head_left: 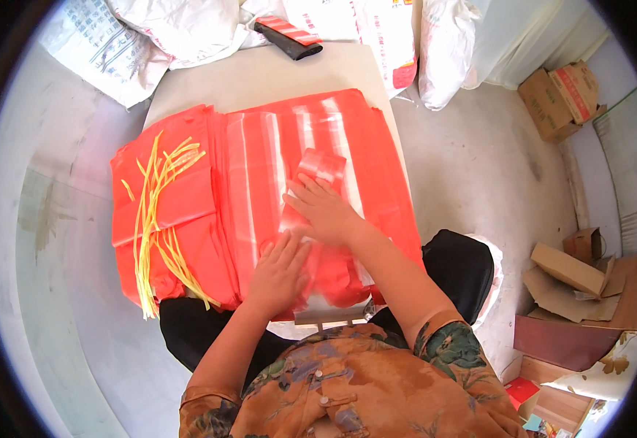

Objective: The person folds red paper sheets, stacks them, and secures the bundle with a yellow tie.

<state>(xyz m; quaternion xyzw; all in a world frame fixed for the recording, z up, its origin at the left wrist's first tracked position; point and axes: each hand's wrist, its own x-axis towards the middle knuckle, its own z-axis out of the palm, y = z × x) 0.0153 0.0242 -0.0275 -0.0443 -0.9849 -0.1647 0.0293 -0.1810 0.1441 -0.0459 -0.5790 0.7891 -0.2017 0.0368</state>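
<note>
Right hand [326, 212]: fingers spread over the folded plastic [324, 163], centre frame.
Left hand [280, 271]: flattened, gripping nothing, lower centre.
Folding: we'd best smooth creases evenly.

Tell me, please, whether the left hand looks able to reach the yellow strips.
Probably yes: the yellow strips lie uncovered on the folded red plastic to the left of the left hand, with nothing visible blocking the way.
</note>
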